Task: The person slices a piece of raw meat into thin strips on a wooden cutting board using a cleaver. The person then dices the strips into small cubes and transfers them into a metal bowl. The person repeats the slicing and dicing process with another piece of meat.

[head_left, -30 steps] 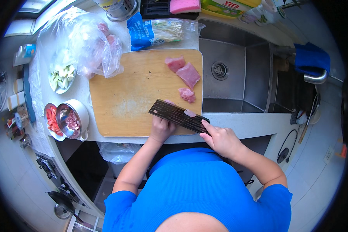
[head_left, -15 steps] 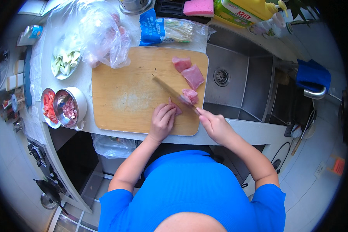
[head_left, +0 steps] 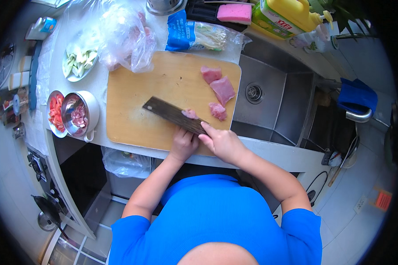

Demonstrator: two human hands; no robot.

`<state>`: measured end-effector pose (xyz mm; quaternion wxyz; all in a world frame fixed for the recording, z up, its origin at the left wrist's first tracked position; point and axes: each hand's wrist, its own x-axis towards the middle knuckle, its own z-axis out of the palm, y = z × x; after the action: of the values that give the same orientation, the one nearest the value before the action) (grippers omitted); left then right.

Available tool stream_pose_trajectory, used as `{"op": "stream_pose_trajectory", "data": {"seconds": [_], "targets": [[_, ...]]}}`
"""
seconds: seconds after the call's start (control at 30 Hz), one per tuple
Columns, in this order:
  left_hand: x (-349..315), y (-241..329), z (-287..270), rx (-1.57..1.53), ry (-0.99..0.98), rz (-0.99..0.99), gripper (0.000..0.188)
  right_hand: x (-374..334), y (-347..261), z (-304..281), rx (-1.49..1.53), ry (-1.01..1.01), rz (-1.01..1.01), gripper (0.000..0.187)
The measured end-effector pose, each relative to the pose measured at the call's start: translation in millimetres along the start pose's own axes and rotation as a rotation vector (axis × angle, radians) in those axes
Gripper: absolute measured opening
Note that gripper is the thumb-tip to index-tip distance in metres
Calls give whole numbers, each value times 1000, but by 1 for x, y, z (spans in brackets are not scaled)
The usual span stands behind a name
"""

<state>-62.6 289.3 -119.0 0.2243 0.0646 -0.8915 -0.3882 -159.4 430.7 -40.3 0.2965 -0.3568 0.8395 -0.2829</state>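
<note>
My right hand (head_left: pixel 223 145) grips the handle end of a wide, dark-bladed cleaver (head_left: pixel 170 115). Its blade slants to the far left, broad side up, over a wooden cutting board (head_left: pixel 132 101). A small bit of raw meat (head_left: pixel 190 113) lies against the blade's upper face. Close to the blade's near edge, my left hand (head_left: pixel 184 144) has its fingers bent and together; the tips, and anything under them, are hidden by the cleaver. Three pink raw pieces rest at the board's right: a far chunk (head_left: pixel 211 74), a larger slab (head_left: pixel 223 90) and a nearer lump (head_left: pixel 217 111).
Left of the board stand a white cup (head_left: pixel 90 112) with cut meat, a dish of red pieces (head_left: pixel 56 115) and a plate of pale green slices (head_left: pixel 79 64). Behind lie a plastic bag (head_left: pixel 126 37) and packaged mushrooms (head_left: pixel 208 36). A steel sink (head_left: pixel 265 84) is at right.
The cleaver has turned from edge-on to broad side up and swung left and nearer, across my left fingers. My right hand moved left with it. The view has shifted slightly.
</note>
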Motion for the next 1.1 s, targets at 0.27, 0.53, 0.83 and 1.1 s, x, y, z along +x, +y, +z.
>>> {"op": "stream_pose_trajectory", "data": {"seconds": [0.27, 0.53, 0.83, 1.1], "targets": [[-5, 11, -6, -47, 57, -19, 23, -38, 3, -51, 175, -65, 81, 41], [-24, 7, 13, 14, 61, -108, 32, -60, 12, -60, -193, -219, 39, 48], [-16, 10, 8, 21, 62, -100, 25, 23, -1, -25, 86, -179, -61, 45], [9, 3, -15, 2, 16, 47, 24, -30, 2, -65, 295, -123, 204, 42]]}}
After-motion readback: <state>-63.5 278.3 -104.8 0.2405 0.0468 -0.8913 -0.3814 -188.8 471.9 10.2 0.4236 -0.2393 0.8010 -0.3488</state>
